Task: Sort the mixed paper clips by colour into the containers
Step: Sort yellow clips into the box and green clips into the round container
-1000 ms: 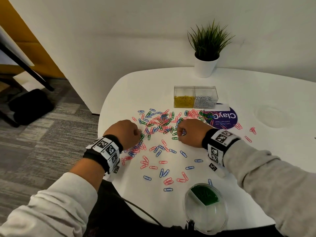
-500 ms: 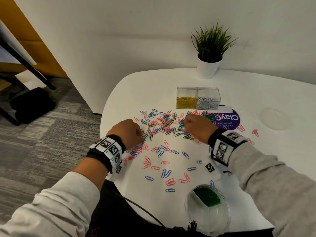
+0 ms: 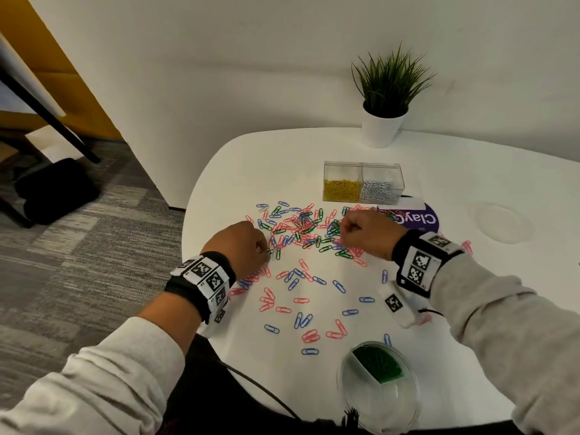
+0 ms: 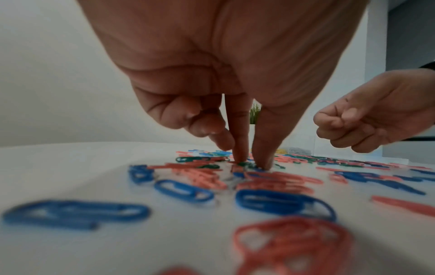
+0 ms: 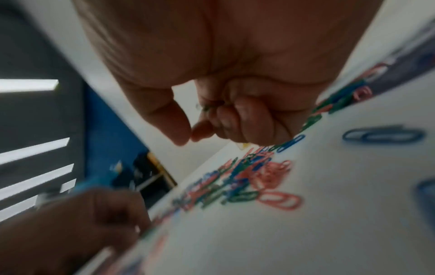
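Over the scattered clips, left hand (image 3: 243, 246) pinching a green clip (image 4: 243, 164), right hand (image 3: 367, 232) fisted round green clips (image 5: 208, 108)

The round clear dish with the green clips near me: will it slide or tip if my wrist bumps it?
The dish is shallow and wide, so tipping seems unlikely. It looks like thin plastic holding only a small heap of green clips, so it is probably light and may skate on the smooth table.

Red, blue and green paper clips (image 3: 301, 240) scattered flat between clear twin box (image 3: 364, 183) and round dish (image 3: 376, 387).
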`<state>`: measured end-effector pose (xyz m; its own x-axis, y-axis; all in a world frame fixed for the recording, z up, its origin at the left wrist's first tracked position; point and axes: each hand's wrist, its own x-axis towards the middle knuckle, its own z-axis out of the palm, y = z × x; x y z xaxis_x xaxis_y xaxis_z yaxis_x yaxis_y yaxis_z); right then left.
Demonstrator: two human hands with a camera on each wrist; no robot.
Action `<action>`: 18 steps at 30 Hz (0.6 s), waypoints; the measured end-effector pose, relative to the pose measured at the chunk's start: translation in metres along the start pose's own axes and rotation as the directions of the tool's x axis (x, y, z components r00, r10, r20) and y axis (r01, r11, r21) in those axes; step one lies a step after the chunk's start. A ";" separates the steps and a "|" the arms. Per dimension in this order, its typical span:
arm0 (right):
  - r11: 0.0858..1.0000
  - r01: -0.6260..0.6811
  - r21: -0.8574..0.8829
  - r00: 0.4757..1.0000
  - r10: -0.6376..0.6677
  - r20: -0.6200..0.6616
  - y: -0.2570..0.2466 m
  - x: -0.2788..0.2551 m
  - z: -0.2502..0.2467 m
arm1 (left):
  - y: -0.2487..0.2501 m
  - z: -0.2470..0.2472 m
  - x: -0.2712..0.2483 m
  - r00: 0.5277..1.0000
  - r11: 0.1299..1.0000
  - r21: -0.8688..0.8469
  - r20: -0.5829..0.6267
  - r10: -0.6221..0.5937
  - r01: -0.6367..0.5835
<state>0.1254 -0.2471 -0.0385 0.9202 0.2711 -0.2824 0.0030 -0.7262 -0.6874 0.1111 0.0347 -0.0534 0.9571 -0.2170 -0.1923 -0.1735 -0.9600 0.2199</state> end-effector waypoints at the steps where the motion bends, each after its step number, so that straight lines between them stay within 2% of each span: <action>1: 0.978 0.061 -0.199 0.998 -0.056 0.030 0.000 -0.001 0.003 | 0.001 0.000 0.000 1.000 1.000 0.019 0.005 0.001 -0.001; 2: 0.933 0.098 -0.346 0.995 -0.078 0.069 -0.001 -0.002 0.004 | 0.002 0.000 0.000 1.000 0.999 0.038 0.011 0.005 -0.005; 4: 0.852 0.151 -0.501 0.986 -0.095 0.137 0.001 -0.003 0.007 | 0.003 0.000 0.000 1.000 0.997 0.075 0.016 0.022 -0.023; 7: 0.812 0.170 -0.559 0.984 -0.107 0.144 0.005 -0.003 0.007 | 0.002 0.002 -0.001 0.999 0.994 0.094 0.005 0.049 -0.049; 9: 0.792 0.176 -0.584 0.983 -0.110 0.147 0.005 -0.005 0.009 | -0.001 0.001 -0.002 0.999 0.998 0.043 -0.025 0.046 -0.045; 11: 0.771 0.186 -0.609 0.982 -0.119 0.149 0.005 -0.008 0.013 | -0.006 -0.003 -0.002 0.998 0.995 -0.101 -0.059 -0.003 -0.003; 14: 0.752 0.190 -0.632 0.981 -0.117 0.156 0.005 -0.011 0.015 | -0.015 -0.013 -0.001 0.990 0.936 -0.343 -0.089 -0.112 0.075; 16: 0.796 0.174 -0.580 0.983 -0.104 0.152 0.003 -0.014 0.012 | -0.022 -0.018 0.000 0.982 0.860 -0.495 -0.057 -0.179 0.128; 18: 0.886 0.150 -0.438 0.989 -0.125 0.085 -0.001 -0.020 0.005 | -0.026 -0.019 -0.001 0.975 0.758 -0.628 0.008 -0.221 0.177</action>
<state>0.1048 -0.2483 -0.0354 0.8762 0.4122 -0.2498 0.3118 -0.8799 -0.3586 0.1194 0.0635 -0.0405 0.9697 -0.0012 -0.2442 0.1837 -0.6549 0.7330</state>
